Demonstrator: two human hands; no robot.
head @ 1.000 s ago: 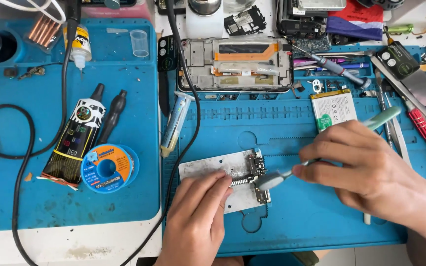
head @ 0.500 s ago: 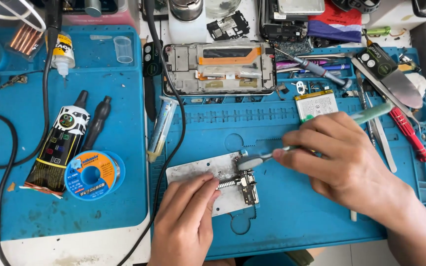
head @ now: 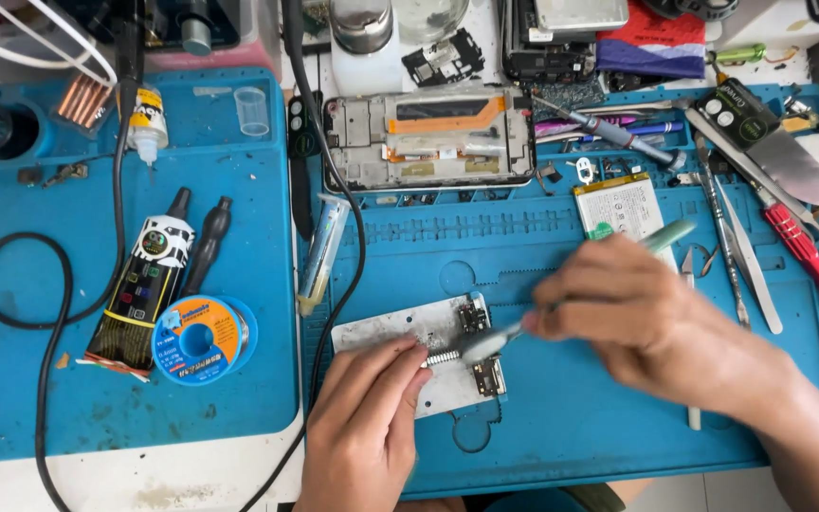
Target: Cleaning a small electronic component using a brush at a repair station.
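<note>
While pinned under left hand (head: 367,431): scuffed grey metal plate (head: 419,356), small boards clamped.

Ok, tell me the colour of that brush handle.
Pale mint green, brush handle, seen in the head view.

Bright, even light is falling on a white surface (head: 172,488) that is showing below and left of the blue work mat (head: 618,417) covering it, while cluttered white ground is running along behind the mat.
</note>
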